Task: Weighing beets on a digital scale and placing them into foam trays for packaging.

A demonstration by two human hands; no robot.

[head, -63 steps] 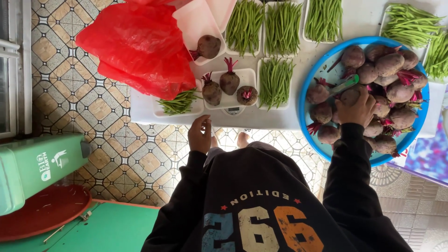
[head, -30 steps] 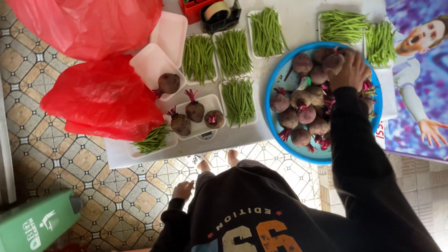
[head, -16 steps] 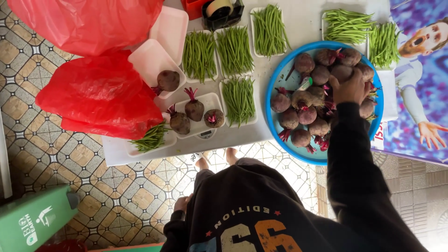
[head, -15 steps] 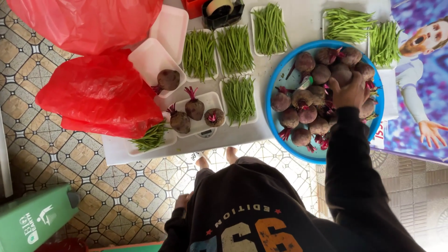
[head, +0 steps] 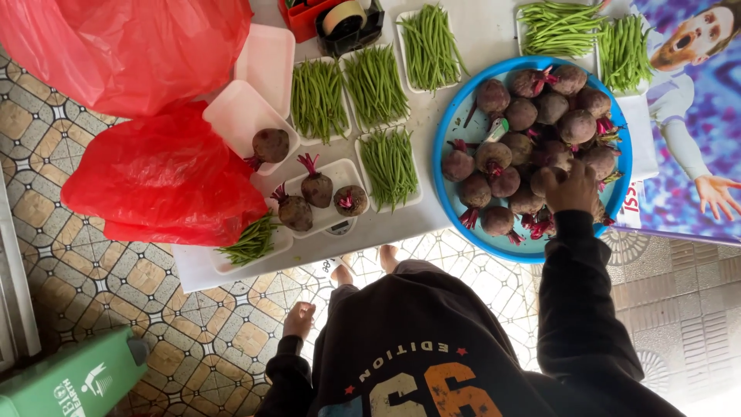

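My right hand (head: 571, 188) reaches into a round blue basin (head: 441, 166) heaped with dark beetroots (head: 532, 123). Its fingers curl around one beetroot near the basin's front edge. My left hand (head: 299, 319) hangs at my side over the tiled floor, holding nothing, fingers loosely curled. Left of the basin, a white foam tray (head: 340, 171) carries three beetroots (head: 316, 189) and rests on a small scale (head: 340, 228). Behind it, another foam tray (head: 231, 116) holds a single beetroot (head: 270, 144).
Several foam trays of green beans (head: 374, 81) cover the low white table (head: 401, 224). Two red plastic bags (head: 162, 181) lie at its left end, and a tape dispenser (head: 347, 19) stands at the back. A green box (head: 77, 378) sits on the floor, and a printed poster (head: 687, 116) lies at the right.
My right hand has slid from the far right of the basin towards its front edge and closed on a beetroot. My left hand has dropped from the table's edge to my side.
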